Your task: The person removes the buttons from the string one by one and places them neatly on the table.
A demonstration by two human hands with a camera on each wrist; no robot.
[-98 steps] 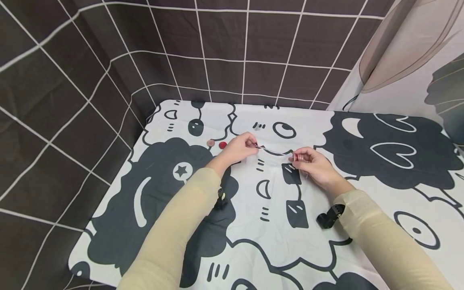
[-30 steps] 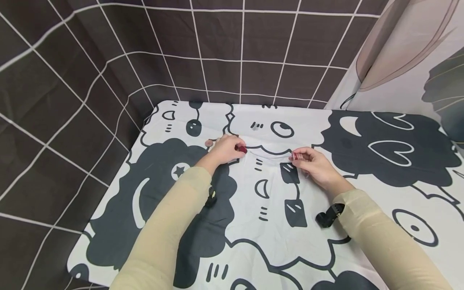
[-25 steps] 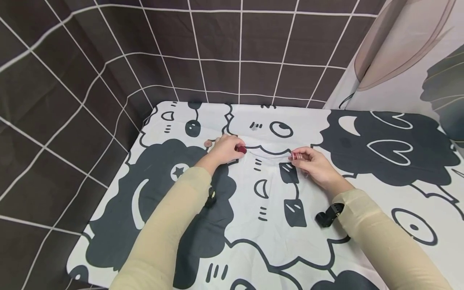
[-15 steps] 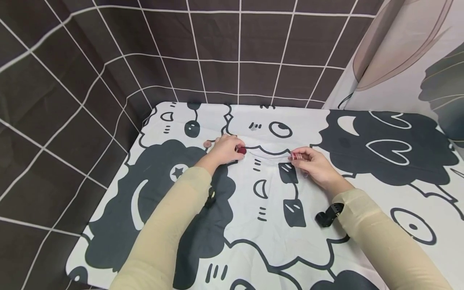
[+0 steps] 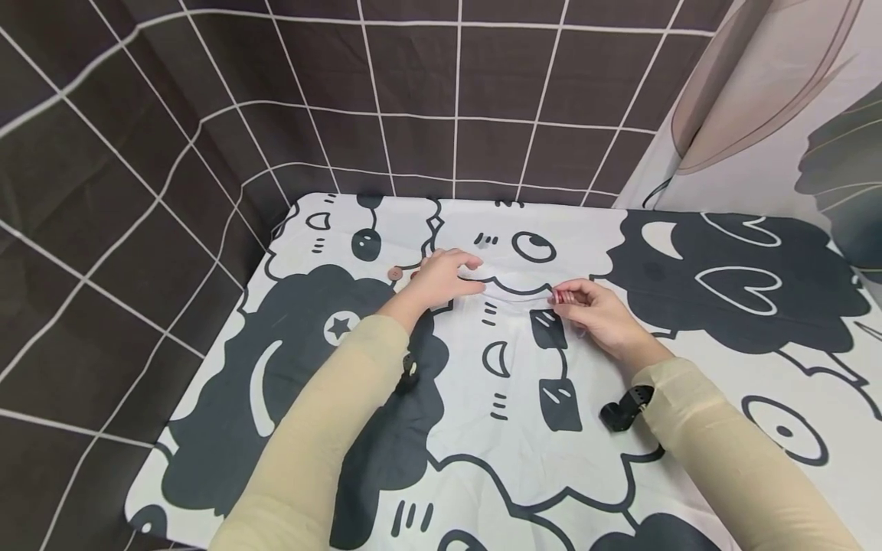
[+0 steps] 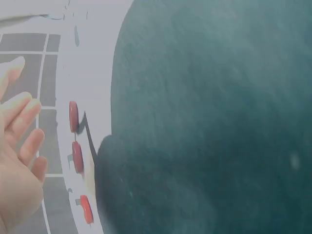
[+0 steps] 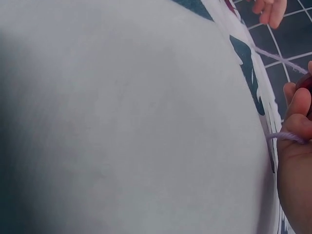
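My left hand (image 5: 444, 277) is over the cloth with thumb and fingers spread apart and nothing between them. In the left wrist view, several reddish round buttons (image 6: 77, 157) lie in a row on the cloth beside that hand. A pinkish button (image 5: 394, 273) shows left of it in the head view; others are mostly hidden behind the hand. My right hand (image 5: 599, 312) pinches a stack of red buttons (image 5: 563, 297). From the stack a thin pale purple cord (image 7: 278, 56) runs left toward the left hand, and another stretch of it passes under the right palm.
The table is covered with a white cloth (image 5: 475, 451) printed with dark cartoon clouds. Dark checked fabric (image 5: 406, 76) hangs behind and at the left, and a pale curtain (image 5: 772, 130) at the back right. Each wrist wears a small black camera (image 5: 623, 409).
The left hand has let go of the dark red button it held, opened its fingers and shifted slightly right. The right hand stays in place with its stack.
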